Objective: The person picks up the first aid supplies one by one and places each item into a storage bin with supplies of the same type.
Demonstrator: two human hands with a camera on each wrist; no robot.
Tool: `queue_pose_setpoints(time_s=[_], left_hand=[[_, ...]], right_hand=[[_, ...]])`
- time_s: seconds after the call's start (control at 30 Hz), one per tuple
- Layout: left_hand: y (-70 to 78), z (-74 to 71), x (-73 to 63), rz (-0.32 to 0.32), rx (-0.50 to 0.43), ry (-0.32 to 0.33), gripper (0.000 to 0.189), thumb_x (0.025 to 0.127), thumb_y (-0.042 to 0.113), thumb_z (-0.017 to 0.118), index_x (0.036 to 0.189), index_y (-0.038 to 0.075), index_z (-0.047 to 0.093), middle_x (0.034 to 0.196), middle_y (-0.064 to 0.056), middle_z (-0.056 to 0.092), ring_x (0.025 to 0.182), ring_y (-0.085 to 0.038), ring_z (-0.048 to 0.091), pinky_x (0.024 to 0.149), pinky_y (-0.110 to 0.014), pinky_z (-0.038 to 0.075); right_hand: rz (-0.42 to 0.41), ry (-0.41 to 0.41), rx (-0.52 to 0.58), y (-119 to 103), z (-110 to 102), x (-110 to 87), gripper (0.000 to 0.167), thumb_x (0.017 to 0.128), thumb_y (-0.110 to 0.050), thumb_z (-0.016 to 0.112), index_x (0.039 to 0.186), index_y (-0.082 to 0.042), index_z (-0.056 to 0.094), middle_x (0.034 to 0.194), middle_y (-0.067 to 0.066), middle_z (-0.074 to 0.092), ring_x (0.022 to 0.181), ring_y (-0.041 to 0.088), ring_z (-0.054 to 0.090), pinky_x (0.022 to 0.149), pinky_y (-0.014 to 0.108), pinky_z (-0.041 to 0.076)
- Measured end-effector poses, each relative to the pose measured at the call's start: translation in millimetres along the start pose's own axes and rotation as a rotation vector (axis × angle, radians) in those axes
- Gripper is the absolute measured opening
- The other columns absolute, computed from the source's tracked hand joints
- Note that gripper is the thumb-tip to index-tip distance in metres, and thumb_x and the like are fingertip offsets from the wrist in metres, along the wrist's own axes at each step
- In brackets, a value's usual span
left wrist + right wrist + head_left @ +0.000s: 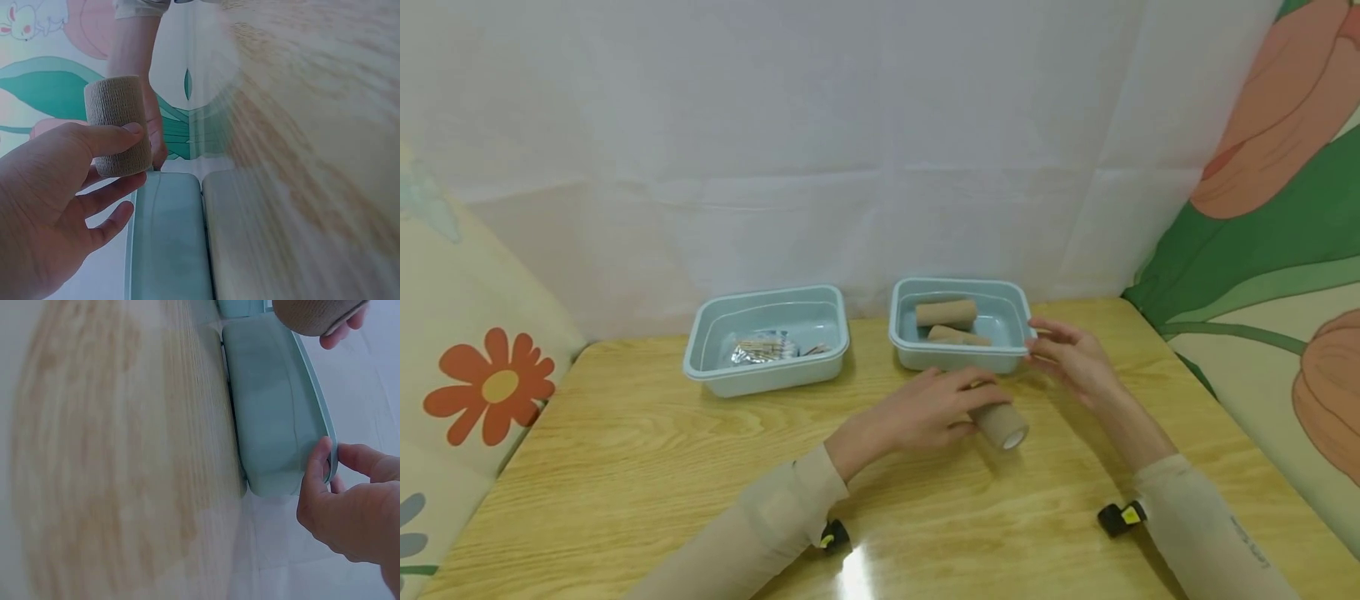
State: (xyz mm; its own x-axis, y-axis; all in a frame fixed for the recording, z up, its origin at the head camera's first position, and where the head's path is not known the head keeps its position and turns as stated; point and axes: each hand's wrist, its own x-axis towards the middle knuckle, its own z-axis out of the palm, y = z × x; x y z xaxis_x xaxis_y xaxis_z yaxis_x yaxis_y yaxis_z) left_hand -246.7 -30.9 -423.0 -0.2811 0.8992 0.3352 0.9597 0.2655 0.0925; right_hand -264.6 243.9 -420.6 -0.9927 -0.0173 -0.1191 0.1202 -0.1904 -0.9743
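My left hand (pixel 925 408) grips a tan bandage roll (pixel 1004 427) in front of the right-hand plastic bin. In the left wrist view the bandage roll (pixel 112 103) shows a ribbed, woven-looking surface, with the thumb across it and fingers behind. My right hand (pixel 1071 358) is at the right end of the light blue bin (pixel 962 358). The right wrist view shows the right hand (pixel 359 503) pinching the rim of that bin (pixel 269 406) between thumb and fingers. Inside lie two tan rolls, one behind (pixel 946 313) and one nearer the front (pixel 958 336), partly hidden by the wall.
A second light blue bin (pixel 775 382) stands to the left, holding a shiny packet of cotton swabs (pixel 765 347) and some small thin items. Both bins sit at the back of the wooden table (pixel 647 467), against a white cloth (pixel 737 167). Flower-patterned panels flank the table.
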Motion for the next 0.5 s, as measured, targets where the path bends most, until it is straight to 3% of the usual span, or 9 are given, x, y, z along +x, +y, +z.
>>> queue_pose_setpoints(time_s=[0.17, 0.5], left_hand=[[-1.6, -3.1, 3.3, 0.009, 0.003, 0.028, 0.055, 0.095, 0.023, 0.075, 0.146, 0.018, 0.054, 0.144, -0.008, 0.051, 0.124, -0.019, 0.053, 0.085, -0.038, 0.052], [-9.8, -2.4, 15.1, 0.045, -0.013, 0.09, 0.054, 0.093, 0.017, 0.077, 0.143, 0.014, 0.056, 0.142, -0.009, 0.051, 0.124, -0.024, 0.054, 0.098, -0.038, 0.048]], right_hand=[[0.004, -0.003, -0.004, 0.5, 0.1, 0.1, 0.054, 0.097, 0.004, 0.065, 0.145, 0.012, 0.042, 0.115, 0.014, 0.055, 0.094, 0.017, 0.066, 0.102, 0.039, 0.047], [0.009, 0.006, -0.011, 1.8, -1.2, 1.8, 0.054, 0.098, 0.002, 0.065, 0.146, 0.01, 0.042, 0.117, 0.014, 0.054, 0.095, 0.018, 0.066, 0.099, 0.036, 0.05]])
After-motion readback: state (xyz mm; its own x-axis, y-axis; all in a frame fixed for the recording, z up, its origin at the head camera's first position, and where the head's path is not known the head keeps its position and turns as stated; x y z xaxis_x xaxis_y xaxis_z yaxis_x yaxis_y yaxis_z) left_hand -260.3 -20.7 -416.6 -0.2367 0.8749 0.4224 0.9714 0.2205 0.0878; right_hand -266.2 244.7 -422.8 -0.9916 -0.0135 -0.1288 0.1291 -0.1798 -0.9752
